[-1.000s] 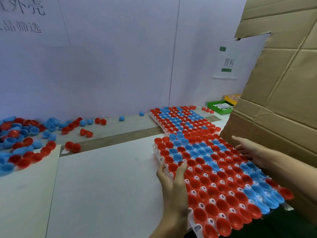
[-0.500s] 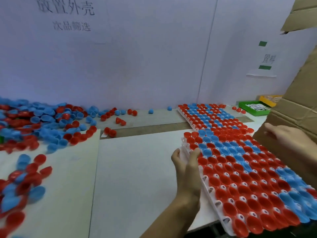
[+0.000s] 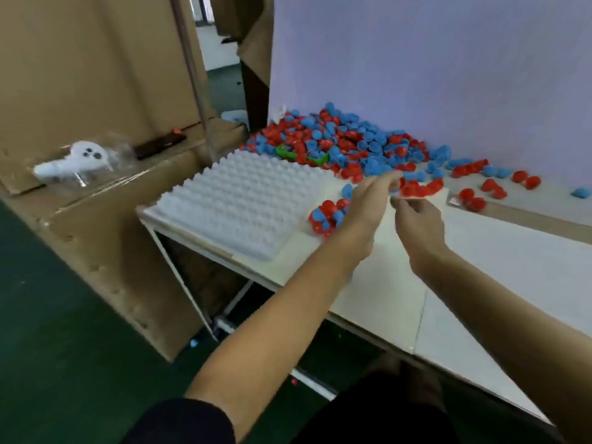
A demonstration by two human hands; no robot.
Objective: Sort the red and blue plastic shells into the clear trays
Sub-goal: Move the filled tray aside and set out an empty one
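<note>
Fingers (image 3: 389, 179) of left hand (image 3: 365, 203) and right hand (image 3: 416, 219) both loosely curled, grip unclear. View swung left since earlier: filled trays gone from sight. One upside-down clear tray (image 3: 243, 200) on desk (image 3: 512, 267), big shell pile (image 3: 352, 145) behind, small cluster (image 3: 326, 214) beside left hand. Cardboard boxes (image 3: 96, 91) left.

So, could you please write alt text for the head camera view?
Two bare hands, left hand and right hand, reach over a white table toward a heap of red and blue shells. An empty clear tray lies at the table's left end, beside cardboard boxes.
</note>
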